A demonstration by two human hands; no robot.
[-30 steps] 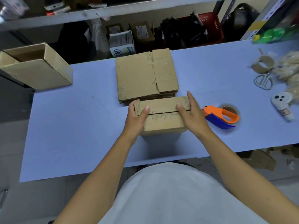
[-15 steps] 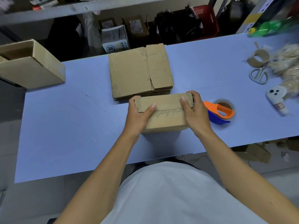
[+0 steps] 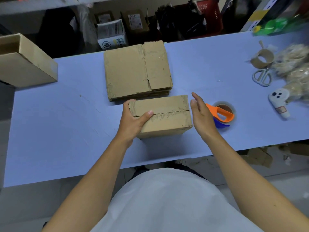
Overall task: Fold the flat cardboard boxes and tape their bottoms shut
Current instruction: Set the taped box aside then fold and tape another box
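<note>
One blue table [image 3: 66,131] fronts cluttered dark shelves [image 3: 167,22]; boxes, tape atop.

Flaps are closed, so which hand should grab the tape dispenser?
Right. The right hand is open and free, just beside the tape dispenser. The left hand grips the folded box, holding its flaps shut.

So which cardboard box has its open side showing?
The assembled box at the table's far left edge; the one gripped by the left hand shows closed flaps.

The folded box [image 3: 164,115] sits before the flat stack [image 3: 136,71], tape dispenser [image 3: 221,114] to its right.
</note>
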